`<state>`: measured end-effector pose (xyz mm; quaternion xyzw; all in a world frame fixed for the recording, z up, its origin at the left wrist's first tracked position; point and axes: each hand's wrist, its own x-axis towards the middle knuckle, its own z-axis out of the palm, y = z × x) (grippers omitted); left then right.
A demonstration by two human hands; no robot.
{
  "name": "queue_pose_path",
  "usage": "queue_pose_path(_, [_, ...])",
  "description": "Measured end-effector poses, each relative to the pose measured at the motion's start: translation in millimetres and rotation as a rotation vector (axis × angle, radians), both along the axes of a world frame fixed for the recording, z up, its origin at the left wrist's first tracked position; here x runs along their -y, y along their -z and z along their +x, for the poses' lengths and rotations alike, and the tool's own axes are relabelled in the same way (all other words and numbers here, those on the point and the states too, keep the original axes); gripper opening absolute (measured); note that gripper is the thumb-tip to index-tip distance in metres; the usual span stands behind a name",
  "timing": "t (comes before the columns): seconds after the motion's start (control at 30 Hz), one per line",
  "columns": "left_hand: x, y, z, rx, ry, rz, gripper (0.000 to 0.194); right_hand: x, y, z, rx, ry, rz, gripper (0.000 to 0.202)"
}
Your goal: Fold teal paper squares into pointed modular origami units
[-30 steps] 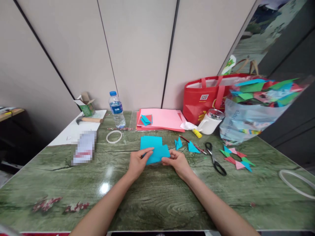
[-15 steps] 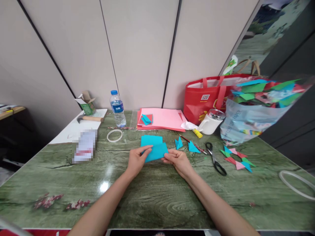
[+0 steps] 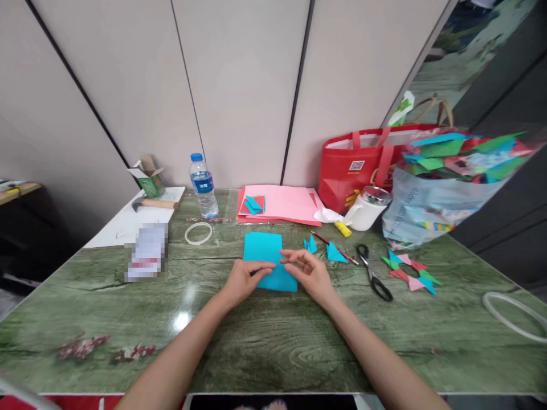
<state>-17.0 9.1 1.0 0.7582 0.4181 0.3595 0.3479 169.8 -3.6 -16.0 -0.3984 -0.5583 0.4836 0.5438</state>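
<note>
A sheet of blue paper lies on the table between my hands, turned slightly. Behind it, partly covered, is more blue paper. My left hand holds the front sheet at its left side, thumb and forefinger reaching over it. At the right part of the same sheet is my right hand, its fingers bent and apart above the paper. Two small folded blue pieces, one of them a pointed piece, lie beyond my right hand.
To the right are scissors, a ring of folded paper pieces, a white mug, a glue stick and a bag of colored paper. Pink sheets lie behind. A water bottle and a hammer stand left.
The blue sheet, earlier held up at a tilt by both hands, now lies lower and flatter. My right hand has let go of its right corner and moved over it.
</note>
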Motion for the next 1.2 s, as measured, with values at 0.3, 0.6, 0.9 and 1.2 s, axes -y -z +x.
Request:
queue_pose_path(0.3, [1.5,-2.8,2.8,-0.057,0.029,-0.128,0.032,4.2,4.7,-2.7,0.359,-0.021,0.108,0.008])
queue_pose_path(0.6, [1.1,4.1,8.6,0.320,-0.096,-0.478,0.046,3.7,6.9,-2.9,0.330,0.162,0.115,0.011])
queue_pose_path(0.9, [11.5,10.5,18.5,0.517,-0.066,-0.788,0.036,5.1,6.9,-5.6,0.309,0.259,0.122,0.011])
queue_pose_path(1.2, [9.3,6.2,18.6,0.520,-0.115,-0.800,0.033,3.5,6.2,-4.0,0.291,0.251,0.086,0.012])
